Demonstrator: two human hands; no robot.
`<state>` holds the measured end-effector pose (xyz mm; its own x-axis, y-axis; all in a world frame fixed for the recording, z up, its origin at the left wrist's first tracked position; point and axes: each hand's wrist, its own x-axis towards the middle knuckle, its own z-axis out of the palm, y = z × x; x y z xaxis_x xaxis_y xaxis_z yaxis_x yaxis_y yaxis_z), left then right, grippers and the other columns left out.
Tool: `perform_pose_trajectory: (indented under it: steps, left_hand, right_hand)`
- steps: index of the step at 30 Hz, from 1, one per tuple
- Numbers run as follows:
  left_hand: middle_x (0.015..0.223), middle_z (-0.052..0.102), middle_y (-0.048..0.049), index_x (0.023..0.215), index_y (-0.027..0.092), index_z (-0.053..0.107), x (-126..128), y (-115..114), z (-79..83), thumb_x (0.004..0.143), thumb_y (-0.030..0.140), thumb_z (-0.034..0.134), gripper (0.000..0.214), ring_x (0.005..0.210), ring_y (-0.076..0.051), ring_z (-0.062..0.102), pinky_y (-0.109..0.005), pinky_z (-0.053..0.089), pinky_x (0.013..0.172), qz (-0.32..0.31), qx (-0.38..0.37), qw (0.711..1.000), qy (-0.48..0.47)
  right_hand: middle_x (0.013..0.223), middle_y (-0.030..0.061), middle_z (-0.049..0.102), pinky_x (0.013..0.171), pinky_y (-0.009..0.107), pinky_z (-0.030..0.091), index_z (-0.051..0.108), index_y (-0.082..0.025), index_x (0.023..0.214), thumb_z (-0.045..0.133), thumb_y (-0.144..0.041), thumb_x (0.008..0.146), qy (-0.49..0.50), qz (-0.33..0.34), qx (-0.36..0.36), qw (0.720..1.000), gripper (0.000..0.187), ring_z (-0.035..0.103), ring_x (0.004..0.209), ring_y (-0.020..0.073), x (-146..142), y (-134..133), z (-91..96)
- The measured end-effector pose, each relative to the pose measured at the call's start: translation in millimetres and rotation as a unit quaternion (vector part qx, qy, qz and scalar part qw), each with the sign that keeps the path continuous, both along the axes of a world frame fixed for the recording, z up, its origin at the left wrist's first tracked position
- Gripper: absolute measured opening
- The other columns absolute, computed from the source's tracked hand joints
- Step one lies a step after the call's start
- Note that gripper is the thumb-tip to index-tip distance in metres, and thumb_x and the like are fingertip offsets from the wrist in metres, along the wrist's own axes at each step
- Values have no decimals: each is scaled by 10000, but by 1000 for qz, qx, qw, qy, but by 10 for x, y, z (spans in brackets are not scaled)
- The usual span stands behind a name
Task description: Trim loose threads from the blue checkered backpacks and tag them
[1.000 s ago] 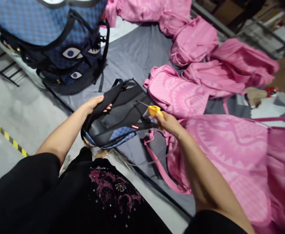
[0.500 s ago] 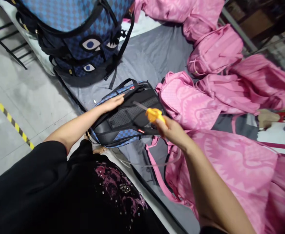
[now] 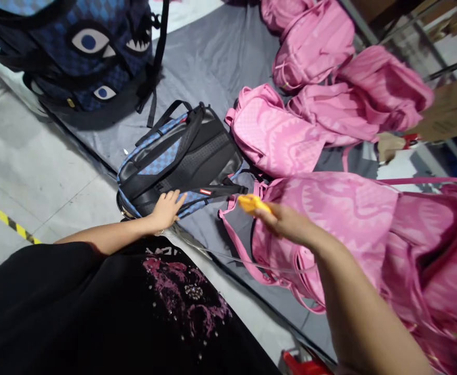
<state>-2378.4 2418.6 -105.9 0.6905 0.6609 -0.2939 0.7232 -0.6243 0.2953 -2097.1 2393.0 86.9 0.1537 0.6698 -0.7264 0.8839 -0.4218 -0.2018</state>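
A blue checkered backpack point(image 3: 181, 156) with a black padded back lies face down on the grey table cover point(image 3: 220, 73). My left hand point(image 3: 166, 208) rests on its near lower edge, fingers spread and flat. To its right, my right hand point(image 3: 286, 224) is closed on a small yellow tool point(image 3: 251, 203) with a thin clear hose trailing from it toward me. That hand hovers over a large pink backpack point(image 3: 345, 219) at the table's near right.
A stack of blue checkered backpacks point(image 3: 79, 57) with eye patterns sits at the far left. Several pink backpacks point(image 3: 330, 88) lie across the far right. The grey floor with a yellow-black striped line point(image 3: 5, 221) is on the left. A red object point(image 3: 302, 362) shows at the bottom edge.
My left hand has let go of the backpack's strap and slid down to its near edge. The right hand with the yellow tool has moved off the blue backpack toward the pink one.
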Motion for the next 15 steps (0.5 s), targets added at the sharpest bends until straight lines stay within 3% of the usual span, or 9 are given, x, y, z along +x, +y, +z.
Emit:
perform_pose_trajectory:
  steps: [2, 5, 8, 10, 12, 14, 15]
  left_hand:
    - [1485, 430, -238, 1547, 154, 318, 40, 20, -58, 887, 308, 615, 739, 1262, -376, 461, -495, 372, 1017, 25, 29, 999, 8]
    - [1498, 395, -282, 1533, 120, 349, 64, 58, -89, 947, 204, 431, 597, 1305, -409, 438, -575, 312, 1065, 30, 42, 999, 6]
    - [1436, 481, -272, 1508, 126, 397, 7, 159, -65, 973, 220, 349, 545, 1260, -382, 515, -531, 388, 1028, 70, -26, 994, -80]
    - [1225, 652, -202, 1453, 168, 471, -32, 310, -34, 990, 306, 360, 496, 1073, -313, 643, -443, 479, 932, 162, -141, 961, -171]
    - [953, 727, -126, 1337, 179, 563, -23, 490, -8, 1006, 350, 324, 442, 784, -233, 698, -351, 533, 744, 250, -270, 902, -224]
    - [805, 721, -93, 1244, 161, 598, 51, 620, 8, 1022, 345, 240, 459, 600, -193, 664, -297, 507, 575, 285, -348, 863, -229]
    - [802, 720, -93, 1253, 154, 587, 110, 644, 14, 1026, 329, 198, 484, 589, -190, 660, -290, 497, 540, 285, -358, 860, -225]
  right_hand:
    - [645, 13, 588, 568, 266, 408, 629, -164, 1066, 395, -547, 951, 66, -29, -25, 997, 463, 535, 569, 164, 57, -187, 1]
    - [612, -1, 567, 546, 265, 403, 612, -174, 1028, 400, -584, 926, 40, -79, 23, 996, 473, 532, 541, 163, 135, -445, -68]
    - [635, 1, 568, 530, 269, 405, 604, -185, 971, 417, -639, 898, 108, -87, 5, 990, 497, 520, 538, 161, 161, -650, -175]
    - [652, 9, 574, 545, 278, 410, 599, -183, 977, 394, -666, 892, 84, -124, 71, 986, 531, 524, 562, 171, 156, -757, -243]
    - [652, 16, 579, 561, 286, 414, 593, -182, 979, 372, -666, 895, 52, -155, 126, 978, 539, 532, 576, 180, 137, -838, -301]
    - [642, 17, 585, 568, 289, 420, 596, -185, 961, 381, -669, 894, 95, -142, 95, 981, 533, 540, 571, 184, 108, -884, -342]
    - [644, 22, 593, 571, 292, 422, 600, -183, 961, 384, -662, 897, 105, -135, 85, 982, 529, 545, 570, 187, 91, -890, -353]
